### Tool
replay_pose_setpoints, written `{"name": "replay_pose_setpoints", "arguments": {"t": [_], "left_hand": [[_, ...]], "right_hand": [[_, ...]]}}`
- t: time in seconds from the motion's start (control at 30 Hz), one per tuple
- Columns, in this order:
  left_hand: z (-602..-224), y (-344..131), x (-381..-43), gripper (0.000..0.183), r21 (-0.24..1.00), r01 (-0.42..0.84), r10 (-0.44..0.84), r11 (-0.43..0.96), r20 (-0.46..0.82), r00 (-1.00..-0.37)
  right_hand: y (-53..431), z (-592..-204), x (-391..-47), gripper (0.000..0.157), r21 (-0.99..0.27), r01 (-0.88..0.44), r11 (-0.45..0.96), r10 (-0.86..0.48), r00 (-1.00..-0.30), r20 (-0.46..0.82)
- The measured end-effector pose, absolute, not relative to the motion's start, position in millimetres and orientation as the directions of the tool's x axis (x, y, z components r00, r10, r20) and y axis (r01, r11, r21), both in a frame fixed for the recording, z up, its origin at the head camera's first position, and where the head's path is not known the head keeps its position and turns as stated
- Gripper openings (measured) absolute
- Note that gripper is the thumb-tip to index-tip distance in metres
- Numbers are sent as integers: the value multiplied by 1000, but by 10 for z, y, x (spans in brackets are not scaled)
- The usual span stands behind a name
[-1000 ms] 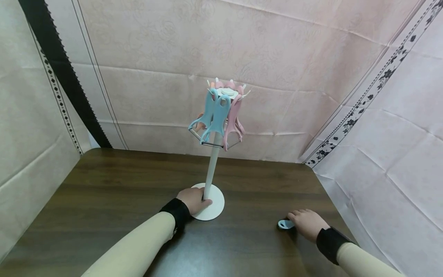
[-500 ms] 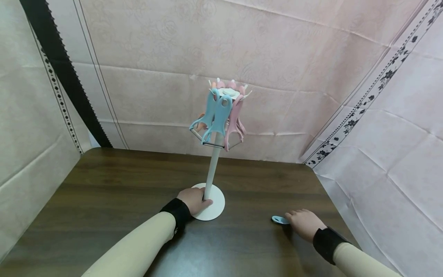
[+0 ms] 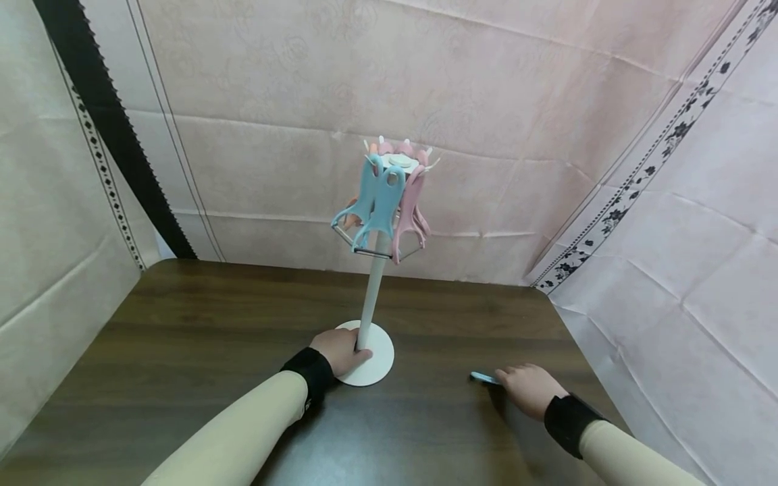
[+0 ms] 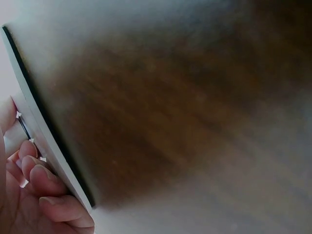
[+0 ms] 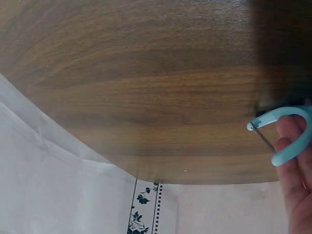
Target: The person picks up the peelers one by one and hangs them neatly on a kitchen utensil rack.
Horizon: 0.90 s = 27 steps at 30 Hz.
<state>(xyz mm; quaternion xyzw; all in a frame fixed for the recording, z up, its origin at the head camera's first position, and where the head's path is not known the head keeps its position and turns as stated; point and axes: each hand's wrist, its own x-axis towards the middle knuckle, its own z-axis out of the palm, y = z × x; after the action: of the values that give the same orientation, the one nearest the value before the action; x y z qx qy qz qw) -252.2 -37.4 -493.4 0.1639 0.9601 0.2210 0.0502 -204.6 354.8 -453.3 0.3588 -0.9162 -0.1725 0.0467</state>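
A white stand (image 3: 372, 297) with a round base (image 3: 379, 364) rises from the table, and peelers hang from hooks around its top. Two blue peelers (image 3: 386, 202) face me, with pink peelers (image 3: 408, 212) to their right and an orange one partly hidden behind. My left hand (image 3: 339, 351) holds the foot of the pole, thumb over the base; in the left wrist view its curled fingers (image 4: 46, 180) lie beside the base's edge. My right hand (image 3: 530, 390) grips another blue peeler (image 5: 292, 146) by its head, blade and forked end showing in the right wrist view; its handle points left.
The brown wooden table (image 3: 213, 324) has rounded far corners. Pale cloth (image 3: 273, 169) hangs behind it and at both sides, with a floral border (image 3: 614, 216) on the right and a black toothed strip (image 3: 115, 128) on the left.
My right hand has moved slightly left and away from me with the blue peeler, which has turned from showing its flat face to edge-on. The left hand and stand stay put.
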Motion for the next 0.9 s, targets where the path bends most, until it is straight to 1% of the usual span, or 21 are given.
{"name": "replay_pose_setpoints", "arguments": {"t": [0.17, 0.43, 0.57, 0.7, 0.8, 0.9], "left_hand": [[-4956, -368, -2538, 46, 437, 303, 347, 847, -24, -937], [-4916, -389, -2517, 44, 433, 304, 350, 849, -28, -936], [-4895, -386, -2503, 43, 433, 304, 349, 849, -26, -937], [-4869, -384, -2483, 43, 439, 294, 340, 849, -27, -940], [-4862, -383, -2476, 44, 440, 292, 337, 849, -27, -941], [-4860, -381, -2479, 44, 435, 292, 337, 852, -27, -941]], "right_hand": [[3536, -4513, -2059, 12, 329, -640, 694, -662, -747, -57], [3503, -4487, -2096, 15, 317, -638, 702, -664, -747, -31], [3451, -4394, -2118, 17, 276, -629, 727, -660, -750, 31], [3389, -4265, -2175, 18, 227, -610, 759, -644, -755, 123], [3342, -4115, -2233, 16, 192, -611, 768, -640, -739, 208], [3275, -3870, -2297, 12, 164, -618, 769, -637, -716, 287]]}}
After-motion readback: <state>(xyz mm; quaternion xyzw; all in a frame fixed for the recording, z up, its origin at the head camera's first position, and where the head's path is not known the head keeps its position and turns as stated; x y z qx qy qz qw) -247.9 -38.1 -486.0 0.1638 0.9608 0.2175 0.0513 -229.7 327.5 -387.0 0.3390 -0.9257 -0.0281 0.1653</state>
